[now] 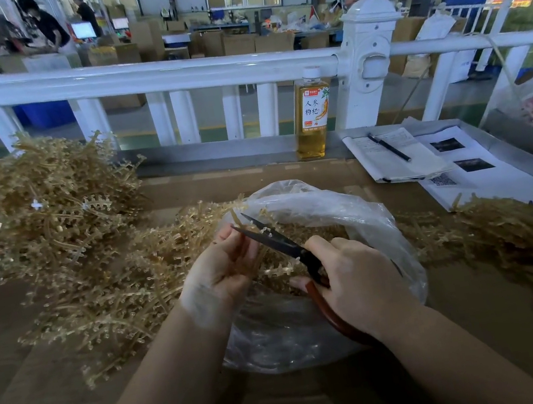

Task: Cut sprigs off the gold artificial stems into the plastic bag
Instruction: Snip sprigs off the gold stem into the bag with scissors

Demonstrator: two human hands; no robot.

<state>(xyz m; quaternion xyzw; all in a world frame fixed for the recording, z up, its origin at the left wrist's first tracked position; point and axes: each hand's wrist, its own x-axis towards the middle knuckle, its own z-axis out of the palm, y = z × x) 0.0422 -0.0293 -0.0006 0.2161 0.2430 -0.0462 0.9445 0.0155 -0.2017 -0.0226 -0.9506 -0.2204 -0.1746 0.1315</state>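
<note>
My left hand (pixel 223 270) grips a gold artificial stem (pixel 248 254) over the open clear plastic bag (pixel 375 220). My right hand (pixel 356 278) holds black scissors (pixel 274 238) with a red-brown handle, blades open around the stem's tip. Cut gold sprigs (pixel 300 228) lie inside the bag. A big pile of gold stems (pixel 45 214) sits at the left, and more stems (pixel 110 301) spread beside my left hand.
Another heap of gold stems (pixel 512 234) lies at the right. A bottle of amber drink (pixel 312 115) stands by the white railing (pixel 170 74). A notebook with a pen (pixel 390 148) and printed sheets (pixel 482 176) lie at the back right. Two people work far behind.
</note>
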